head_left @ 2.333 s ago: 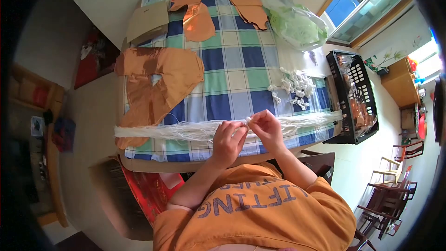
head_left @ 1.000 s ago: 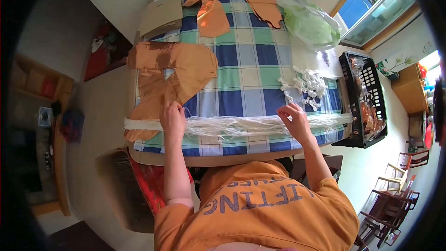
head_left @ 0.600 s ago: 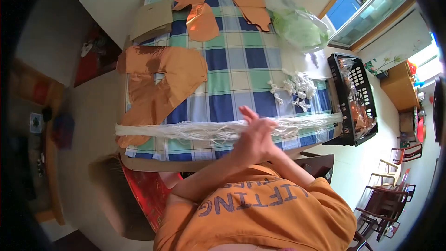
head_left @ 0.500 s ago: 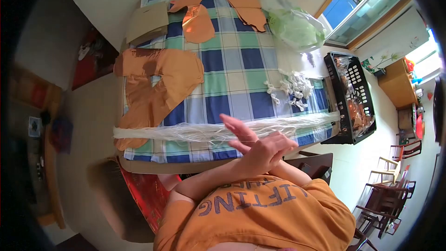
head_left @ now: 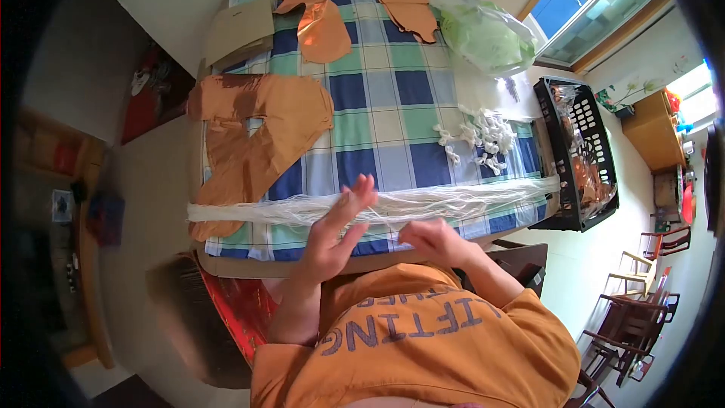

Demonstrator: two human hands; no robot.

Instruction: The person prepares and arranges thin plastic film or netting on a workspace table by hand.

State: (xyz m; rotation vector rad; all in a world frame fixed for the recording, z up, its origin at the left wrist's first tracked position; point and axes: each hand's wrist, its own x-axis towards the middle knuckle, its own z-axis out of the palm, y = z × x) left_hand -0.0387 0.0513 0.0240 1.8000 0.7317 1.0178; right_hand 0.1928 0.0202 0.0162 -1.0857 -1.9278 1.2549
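Observation:
A long bundle of white threads (head_left: 468,202) lies across the near edge of the checked cloth. Just in front of its middle is my left hand (head_left: 336,238), raised with its fingers stretched up and the thumb apart. My right hand (head_left: 436,242) is beside it, fingers curled in a pinch; whatever they hold is too small to name. Small white knotted bunches (head_left: 491,136) rest beyond the threads on the right. On the left, a large copper-coloured sheet piece (head_left: 291,121) reaches under the thread bundle.
More copper-coloured cutouts (head_left: 325,34) (head_left: 400,0) lie at the far side, near brown card sheets (head_left: 240,30). A green-and-clear plastic bag (head_left: 487,38) sits at the far right. A black crate (head_left: 578,151) holding wrapped items stands beyond the right edge.
My hands were crossed over each other and have moved apart. The left has swung to the left and opened upward; the right has moved right, its fingers now curled.

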